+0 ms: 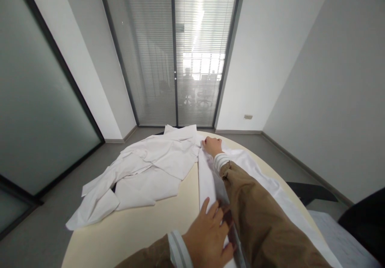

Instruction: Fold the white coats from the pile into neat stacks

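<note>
A white cloth (206, 180) lies on the right half of a round cream table (126, 236), with a glossy, see-through strip (221, 186) along it. Flat on its near part rests my left hand (209, 234), fingers spread. Farther off, close to the table's far edge, my right hand (212, 146) has its fingers curled down at the top of the cloth. What those fingers pinch, if anything, is too small to make out. My right sleeve hides part of the cloth. A crumpled white garment (150, 168) covers the table's left and far side.
Beyond the table is a glass door (197, 59) with blinds. A frosted glass panel (39, 87) stands at the left. At the lower right are a pale marbled surface (343, 236) and a black object (367, 220), perhaps a chair.
</note>
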`<control>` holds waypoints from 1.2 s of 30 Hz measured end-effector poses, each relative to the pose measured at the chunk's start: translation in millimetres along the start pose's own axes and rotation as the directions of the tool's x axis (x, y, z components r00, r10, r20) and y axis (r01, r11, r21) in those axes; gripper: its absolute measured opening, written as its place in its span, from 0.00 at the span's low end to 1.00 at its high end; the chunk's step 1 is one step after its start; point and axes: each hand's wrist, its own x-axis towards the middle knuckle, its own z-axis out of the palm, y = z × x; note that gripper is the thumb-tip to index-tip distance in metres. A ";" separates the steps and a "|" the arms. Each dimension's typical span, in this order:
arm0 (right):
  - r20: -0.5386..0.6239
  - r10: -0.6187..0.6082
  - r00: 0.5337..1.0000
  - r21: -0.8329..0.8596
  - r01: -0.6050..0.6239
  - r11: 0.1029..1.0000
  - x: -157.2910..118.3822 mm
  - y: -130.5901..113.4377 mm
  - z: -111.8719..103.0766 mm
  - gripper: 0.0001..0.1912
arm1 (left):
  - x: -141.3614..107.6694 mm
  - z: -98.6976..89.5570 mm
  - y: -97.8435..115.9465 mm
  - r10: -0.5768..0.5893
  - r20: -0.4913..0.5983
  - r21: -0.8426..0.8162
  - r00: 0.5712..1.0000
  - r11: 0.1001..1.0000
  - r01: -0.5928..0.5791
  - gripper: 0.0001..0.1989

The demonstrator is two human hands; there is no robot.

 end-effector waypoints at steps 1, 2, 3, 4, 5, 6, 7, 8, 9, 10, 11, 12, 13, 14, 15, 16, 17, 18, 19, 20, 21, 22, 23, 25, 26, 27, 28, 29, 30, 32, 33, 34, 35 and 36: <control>0.022 -0.002 1.000 0.015 0.002 1.000 1.3 2.6 -0.7 0.16 | -0.3 -0.9 0.2 0.000 -0.001 -0.015 1.000 1.000 0.000 0.28; 0.039 -0.003 0.999 0.033 0.001 0.999 2.8 4.7 -1.2 0.15 | -0.5 -1.8 0.4 0.000 0.000 -0.029 1.000 1.000 0.000 0.28; 0.052 0.000 0.999 0.057 -0.002 0.998 4.4 6.5 -1.4 0.14 | -0.7 -2.5 0.4 -0.001 0.002 -0.042 1.000 0.999 0.001 0.29; 0.062 0.005 0.998 0.085 -0.011 0.996 6.2 7.7 -1.2 0.14 | -0.7 -3.1 0.4 -0.001 0.005 -0.052 1.000 0.999 0.002 0.29; 0.070 0.012 0.997 0.117 -0.021 0.993 8.2 8.3 -0.6 0.15 | -0.5 -3.6 0.3 -0.003 0.008 -0.057 1.000 0.998 0.003 0.29; 0.078 0.015 0.997 0.153 -0.027 0.988 10.2 8.5 0.6 0.17 | -0.3 -3.8 0.2 -0.003 0.010 -0.059 1.000 0.998 0.004 0.29; 0.086 0.010 0.996 0.193 -0.026 0.981 12.2 8.4 2.1 0.18 | 0.0 -3.8 0.1 -0.002 0.010 -0.057 1.000 0.998 0.003 0.29; 0.091 -0.006 0.996 0.234 -0.015 0.972 14.0 8.0 4.1 0.19 | 0.3 -3.7 0.1 -0.001 0.010 -0.054 1.000 0.999 0.001 0.29; 0.094 -0.033 0.995 0.275 0.006 0.961 15.4 7.6 6.3 0.19 | 0.5 -3.5 0.1 0.000 0.009 -0.050 1.000 0.999 0.000 0.29; 0.093 -0.068 0.993 0.316 0.035 0.948 16.2 7.2 8.7 0.18 | 0.6 -3.3 0.3 0.003 0.007 -0.047 1.000 0.999 -0.002 0.29; 0.089 -0.103 0.991 0.352 0.066 0.934 16.5 7.0 11.1 0.18 | 0.6 -3.2 0.5 0.002 0.005 -0.045 1.000 0.999 -0.002 0.29; 0.082 -0.136 0.987 0.385 0.095 0.918 16.2 6.9 13.4 0.20 | 0.4 -3.0 0.8 0.000 0.001 -0.044 1.000 0.999 0.000 0.29; 0.074 -0.164 0.984 0.411 0.119 0.904 15.4 7.2 15.6 0.23 | 0.2 -2.9 1.1 -0.002 -0.002 -0.043 1.000 0.999 0.002 0.29; 0.064 -0.185 0.981 0.431 0.140 0.891 14.3 7.7 17.5 0.26 | -0.1 -2.9 1.3 -0.004 -0.003 -0.041 1.000 0.999 0.004 0.29; 0.052 -0.201 0.978 0.446 0.158 0.881 13.1 8.4 19.2 0.28 | -0.4 -2.9 1.4 -0.005 -0.005 -0.039 1.000 0.999 0.004 0.29; 0.039 -0.212 0.976 0.455 0.172 0.873 11.9 9.2 20.7 0.30 | -0.8 -2.9 1.4 -0.004 -0.003 -0.037 1.000 0.999 0.004 0.29; 0.024 -0.219 0.975 0.460 0.184 0.869 10.9 10.3 21.9 0.31 | -1.1 -3.1 1.3 -0.002 -0.001 -0.035 1.000 0.999 0.001 0.29; 0.007 -0.219 0.976 0.458 0.192 0.868 10.0 11.4 22.9 0.32 | -1.3 -3.3 1.2 0.000 0.001 -0.034 1.000 0.999 0.000 0.29; -0.012 -0.213 0.977 0.452 0.195 0.870 9.3 12.6 23.6 0.32 | -1.4 -3.6 1.0 0.001 0.003 -0.033 1.000 0.999 0.000 0.29; -0.032 -0.200 0.979 0.441 0.194 0.876 8.7 13.9 24.1 0.32 | -1.4 -3.9 0.9 0.001 0.005 -0.033 1.000 0.999 0.000 0.29; -0.053 -0.183 0.982 0.427 0.188 0.884 8.0 15.2 24.1 0.30 | -1.2 -4.4 0.8 0.002 0.009 -0.035 1.000 0.999 -0.002 0.29; -0.073 -0.163 0.984 0.412 0.178 0.894 7.1 16.4 23.9 0.28 | -1.0 -4.9 0.8 0.003 0.014 -0.038 1.000 0.999 -0.003 0.29; -0.091 -0.143 0.985 0.398 0.168 0.902 6.1 17.4 23.4 0.26 | -0.7 -5.4 0.8 0.004 0.018 -0.042 1.000 0.999 -0.003 0.29; -0.116 -0.124 0.985 0.374 0.159 0.914 3.3 18.9 22.2 0.22 | -0.2 -6.8 1.2 0.000 0.027 -0.057 1.000 0.998 0.001 0.29; -0.120 -0.129 0.984 0.364 0.164 0.917 1.5 19.1 21.8 0.20 | 0.0 -7.6 1.4 -0.005 0.029 -0.067 1.000 0.998 0.007 0.29; -0.117 -0.144 0.983 0.356 0.177 0.917 -0.3 19.1 21.7 0.18 | 0.1 -8.5 1.7 -0.011 0.031 -0.076 0.999 0.997 0.013 0.29; -0.108 -0.166 0.980 0.350 0.194 0.917 -2.1 18.9 21.8 0.17 | 0.1 -9.5 2.0 -0.016 0.032 -0.086 0.999 0.996 0.018 0.29; -0.096 -0.191 0.977 0.345 0.213 0.914 -3.9 18.7 22.1 0.16 | 0.0 -10.5 2.2 -0.019 0.035 -0.095 0.999 0.995 0.023 0.29; -0.085 -0.214 0.973 0.338 0.231 0.912 -5.5 18.8 22.4 0.17 | -0.1 -11.5 2.5 -0.023 0.039 -0.105 0.999 0.994 0.027 0.29; -0.071 -0.244 0.967 0.302 0.254 0.919 -8.1 21.6 21.7 0.20 | 0.0 -13.0 2.8 -0.029 0.051 -0.127 0.998 0.991 0.036 0.30; -0.064 -0.242 0.968 0.268 0.250 0.930 -9.2 25.1 20.0 0.22 | 0.2 -13.4 2.7 -0.036 0.056 -0.140 0.998 0.989 0.044 0.30; -0.055 -0.226 0.973 0.225 0.232 0.946 -10.4 30.5 17.2 0.24 | 0.4 -13.5 2.6 -0.045 0.062 -0.154 0.997 0.987 0.054 0.30; -0.044 -0.196 0.980 0.180 0.201 0.963 -12.0 38.1 13.0 0.26 | 0.8 -13.2 2.2 -0.054 0.070 -0.167 0.996 0.984 0.065 0.29; -0.032 -0.153 0.988 0.138 0.156 0.978 -14.1 48.0 7.4 0.27 | 1.2 -12.6 1.8 -0.062 0.076 -0.179 0.995 0.981 0.075 0.29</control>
